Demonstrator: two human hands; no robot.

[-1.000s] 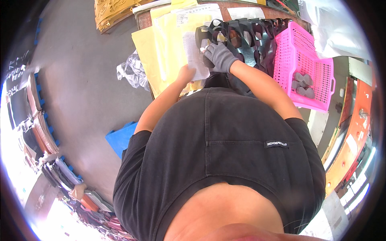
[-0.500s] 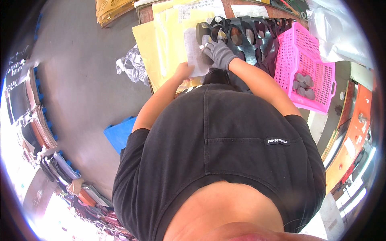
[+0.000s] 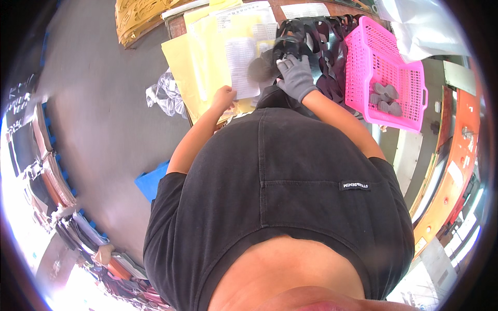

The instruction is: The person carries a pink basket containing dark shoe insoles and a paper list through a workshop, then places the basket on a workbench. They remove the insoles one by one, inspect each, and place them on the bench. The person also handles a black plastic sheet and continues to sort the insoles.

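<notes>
We stood in a small factory workshop. The floor (image 3: 104,119) was bare grey concrete. The far counter (image 3: 179,26) carried yellow paper sheets (image 3: 207,57), die-cut black sheet material (image 3: 321,41) and a pink plastic basket (image 3: 386,62) of dark cut pieces. Stacked goods (image 3: 57,181) lined the left wall, and orange machinery (image 3: 456,150) stood right.

A gloved right hand (image 3: 296,78) grips a black cut sheet (image 3: 316,46) beside a pink basket (image 3: 386,62); the bare left hand (image 3: 224,97) rests on yellow papers (image 3: 207,57) on the table (image 3: 176,26).
</notes>
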